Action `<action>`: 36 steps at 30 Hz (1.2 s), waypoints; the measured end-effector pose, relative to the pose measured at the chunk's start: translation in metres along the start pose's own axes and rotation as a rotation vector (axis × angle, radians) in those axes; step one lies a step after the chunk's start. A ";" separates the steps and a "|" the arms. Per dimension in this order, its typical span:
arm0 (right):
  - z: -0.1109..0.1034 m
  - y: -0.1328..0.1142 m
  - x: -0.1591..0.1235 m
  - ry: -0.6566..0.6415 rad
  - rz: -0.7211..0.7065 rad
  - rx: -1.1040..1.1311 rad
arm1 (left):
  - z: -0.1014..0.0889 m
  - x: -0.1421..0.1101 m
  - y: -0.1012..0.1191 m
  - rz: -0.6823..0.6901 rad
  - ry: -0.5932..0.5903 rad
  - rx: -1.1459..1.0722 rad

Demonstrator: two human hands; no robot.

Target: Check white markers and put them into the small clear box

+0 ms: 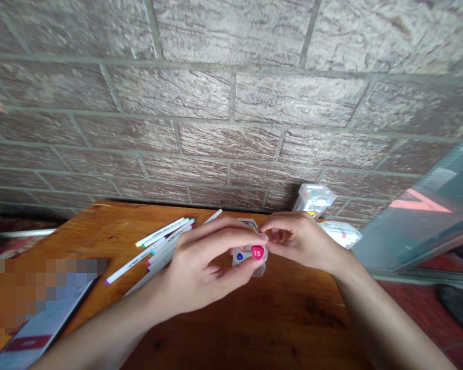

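Note:
A red marker with a round end marked 15 [257,252] is pinched between the thumb and fingers of my left hand [212,262]. It sits at the mouth of a clear plastic marker case [259,271], which stands on the wooden table. The blue end of another marker [239,256] shows inside the case. From the right, my right hand [293,237] curls its thumb and index finger against the case's rim; the exact contact is partly hidden. Several white markers with coloured ends [162,232] lie loosely on the table, partly behind my left hand.
Against the brick wall [200,139] stands a clear plastic container [315,198]. Another clear case with markers [341,234] lies behind my right wrist. A flat device or booklet [42,329] is on the table [254,329] at the left. A glass panel [420,216] rises at the right.

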State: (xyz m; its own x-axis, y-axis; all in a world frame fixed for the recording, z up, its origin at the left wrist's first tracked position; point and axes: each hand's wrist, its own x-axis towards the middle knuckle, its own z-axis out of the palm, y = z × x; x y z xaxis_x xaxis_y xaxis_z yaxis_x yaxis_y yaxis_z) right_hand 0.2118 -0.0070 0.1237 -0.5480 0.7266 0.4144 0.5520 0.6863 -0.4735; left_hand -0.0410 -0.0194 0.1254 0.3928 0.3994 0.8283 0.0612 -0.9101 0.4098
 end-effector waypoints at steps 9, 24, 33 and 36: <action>-0.028 -0.003 -0.013 0.295 0.076 0.122 | -0.040 0.012 -0.045 -0.057 -0.010 0.250; -0.006 -0.051 -0.014 0.372 -0.238 0.164 | 0.025 -0.007 -0.040 0.048 -0.280 0.245; -0.015 -0.058 -0.009 0.234 -0.327 0.242 | 0.029 -0.010 -0.043 0.036 -0.193 0.218; -0.017 -0.057 -0.009 0.233 -0.302 0.203 | 0.029 -0.013 -0.044 0.060 -0.198 0.226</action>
State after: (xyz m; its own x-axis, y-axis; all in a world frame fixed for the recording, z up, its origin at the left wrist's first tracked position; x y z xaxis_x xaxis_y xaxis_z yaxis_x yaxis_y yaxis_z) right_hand 0.1959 -0.0522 0.1596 -0.4966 0.4976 0.7112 0.2407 0.8662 -0.4379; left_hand -0.0222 0.0125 0.0849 0.5713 0.3355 0.7490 0.2264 -0.9416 0.2491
